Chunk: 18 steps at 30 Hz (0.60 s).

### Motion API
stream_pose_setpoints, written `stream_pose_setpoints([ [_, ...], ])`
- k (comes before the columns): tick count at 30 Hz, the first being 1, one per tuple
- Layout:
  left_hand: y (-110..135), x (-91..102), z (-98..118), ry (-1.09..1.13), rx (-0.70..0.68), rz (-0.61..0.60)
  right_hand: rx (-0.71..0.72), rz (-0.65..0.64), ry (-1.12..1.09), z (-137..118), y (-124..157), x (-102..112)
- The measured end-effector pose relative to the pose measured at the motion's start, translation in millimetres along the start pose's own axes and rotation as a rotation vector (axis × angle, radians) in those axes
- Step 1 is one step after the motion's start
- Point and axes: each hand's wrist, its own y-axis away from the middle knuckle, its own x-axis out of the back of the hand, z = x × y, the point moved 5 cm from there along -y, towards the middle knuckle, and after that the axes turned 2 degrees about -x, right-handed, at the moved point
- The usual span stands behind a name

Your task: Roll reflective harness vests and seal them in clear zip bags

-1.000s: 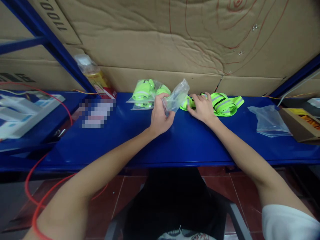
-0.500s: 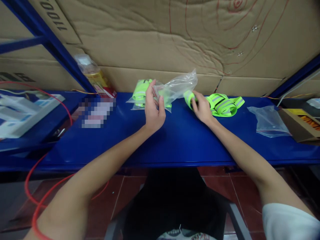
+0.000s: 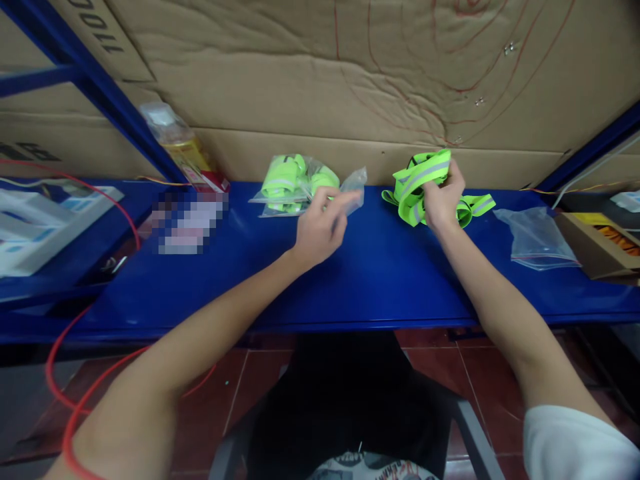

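My left hand point(image 3: 320, 223) pinches the edge of a clear plastic bag point(image 3: 353, 183) just above the blue shelf point(image 3: 370, 273). My right hand point(image 3: 443, 200) is closed on a bundle of neon-green reflective straps point(image 3: 417, 181), lifted off the shelf in front of the cardboard wall; more of the strap trails on the shelf to its right point(image 3: 475, 205). Behind my left hand lie clear bags filled with green straps point(image 3: 290, 187).
A stack of empty clear bags point(image 3: 537, 237) lies at the right, beside an open cardboard box point(image 3: 600, 250). A bottle point(image 3: 183, 147) leans against the blue upright at the back left. White boxes point(image 3: 45, 223) and a red cable point(image 3: 75, 373) sit at the left.
My right hand has gathered the green straps and raised them off the shelf. My left hand has lowered the clear bag, which had been held up half a second ago.
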Motion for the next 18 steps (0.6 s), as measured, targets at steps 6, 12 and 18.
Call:
stream_pose_setpoints([
  [6,16.9,-32.3,17.1,0.002,-0.214,-0.524,0.075,0.261,-0.109,-36.4,-9.5,35.7],
  [12,17.7,-34.2,16.5,0.12,-0.086,-0.629,0.335,0.133,-0.2,-118.1,9.5,39.9],
  [18,8.0,-26.2,7.8,0.461,0.208,-0.302,0.281,-0.169,-0.023,-136.5,44.3,10.7],
])
